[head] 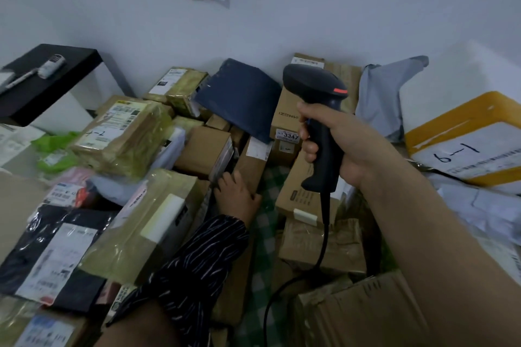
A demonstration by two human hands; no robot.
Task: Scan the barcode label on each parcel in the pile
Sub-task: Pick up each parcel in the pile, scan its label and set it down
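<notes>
Pile of parcels [127, 146]: boxes and bags overlapping, heaped against the wall. The small brown box [201, 148] sits mid-pile, its label [222, 160] on the side face turned right. Your left hand [238, 196] is the nearer one, fingers touching that face's lower edge; whether they grip cannot be told. Your right hand [342, 141] is wrapped firmly round the handle of the scanner [317, 110], held upright, above and right of the box and well apart from it. Judgement: the head must dip down and left to meet the label. Legible: "3347" on a tag [291, 136]; handwritten "6-1" on the yellow parcel [462, 149].
</notes>
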